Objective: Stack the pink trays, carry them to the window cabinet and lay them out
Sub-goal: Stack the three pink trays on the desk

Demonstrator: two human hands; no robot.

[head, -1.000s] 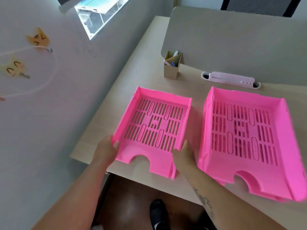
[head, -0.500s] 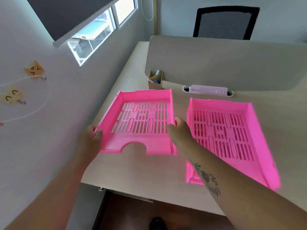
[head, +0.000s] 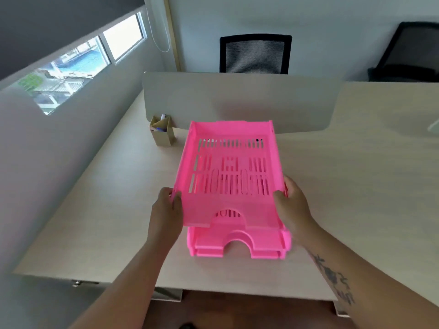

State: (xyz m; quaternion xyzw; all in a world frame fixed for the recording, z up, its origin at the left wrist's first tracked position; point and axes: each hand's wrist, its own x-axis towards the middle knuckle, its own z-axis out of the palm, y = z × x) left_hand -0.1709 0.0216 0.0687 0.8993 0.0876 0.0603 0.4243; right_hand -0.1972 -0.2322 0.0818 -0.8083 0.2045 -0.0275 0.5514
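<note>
I hold a slotted pink tray (head: 229, 172) level in the air, directly above a second pink tray (head: 240, 244) that lies on the wooden desk (head: 107, 210). My left hand (head: 166, 211) grips the upper tray's near left corner. My right hand (head: 293, 205) grips its near right corner. Only the front edge of the lower tray, with its arched cut-out, shows below the one I hold; the rest is hidden by it.
A small cardboard pen holder (head: 161, 131) stands at the back left by the grey divider panel (head: 237, 100). Two black mesh chairs (head: 255, 54) stand beyond the divider. A window (head: 78, 67) runs along the left wall.
I lifted the left tray off the desk and carried it rightward until it hangs over the other tray. My view has tilted up and turned right.
</note>
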